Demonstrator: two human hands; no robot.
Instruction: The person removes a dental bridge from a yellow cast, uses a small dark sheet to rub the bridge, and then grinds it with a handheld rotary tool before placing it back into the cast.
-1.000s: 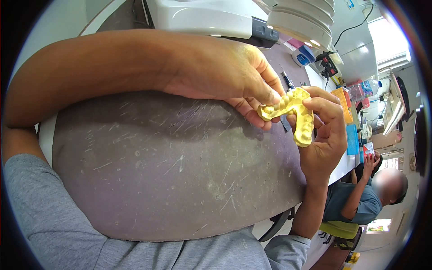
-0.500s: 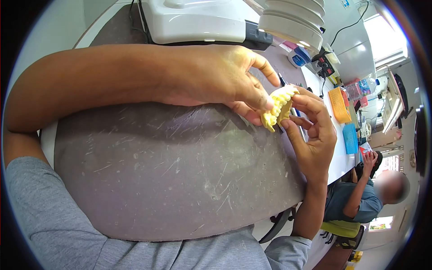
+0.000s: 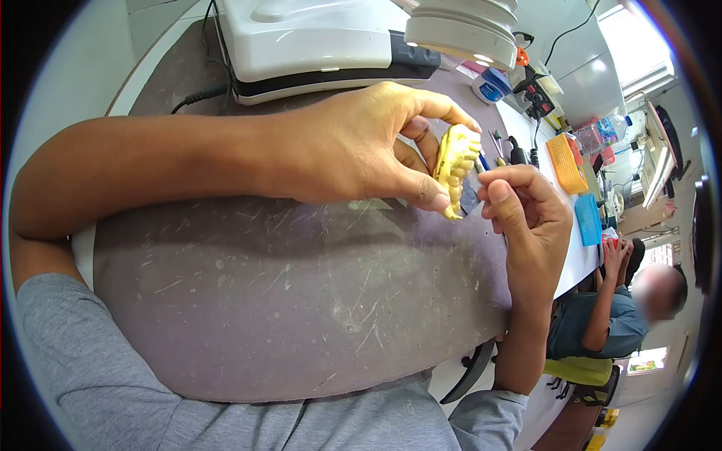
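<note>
A yellow dental model [image 3: 453,159] with a row of moulded teeth is raised above the worn grey-brown work surface [image 3: 301,301]. My left hand [image 3: 391,146] grips it between the thumb at its lower edge and the fingers at its upper edge. Just to the right, my right hand [image 3: 528,214] is apart from the model, its fingers curled and the thumb close to the index finger. Whatever lies between those fingertips, if anything, is too small to tell.
A white machine [image 3: 308,45] stands at the back, beside a round white lamp or duct head [image 3: 462,34]. Pens, a blue-labelled jar [image 3: 491,86], an orange basket [image 3: 565,164] and a blue basket [image 3: 587,219] line the right. Another person [image 3: 602,323] sits at far right.
My right hand has let go of the model and moved slightly right. My left hand now holds it alone, and the model has turned. The view has shifted a little.
</note>
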